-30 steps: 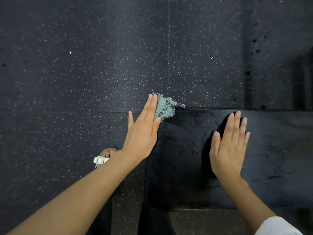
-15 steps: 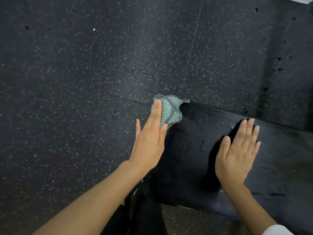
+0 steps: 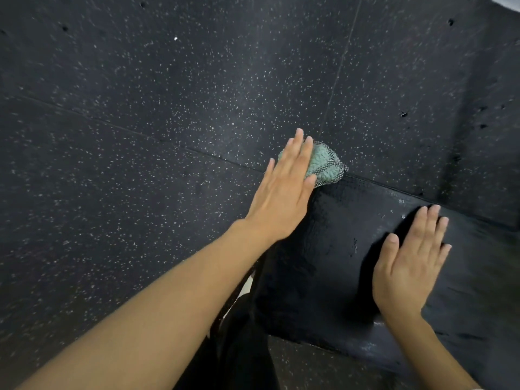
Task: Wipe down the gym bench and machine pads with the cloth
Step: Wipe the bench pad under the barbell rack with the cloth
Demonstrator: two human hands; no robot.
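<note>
floor point(image 3: 140, 164): black white-flecked rubber tiles | seams point(image 3: 339, 71): thin, straight | light: dim

The left hand point(image 3: 284, 192) lies flat with straight fingers point(image 3: 298, 153) pressing a teal mesh cloth point(image 3: 323, 166) onto the far corner of the black bench point(image 3: 323, 263) — its pad looks glossy and wet. The right hand point(image 3: 408, 266) rests open on the bench, well apart from the cloth, over a dark speckled floor point(image 3: 126, 136).
</note>
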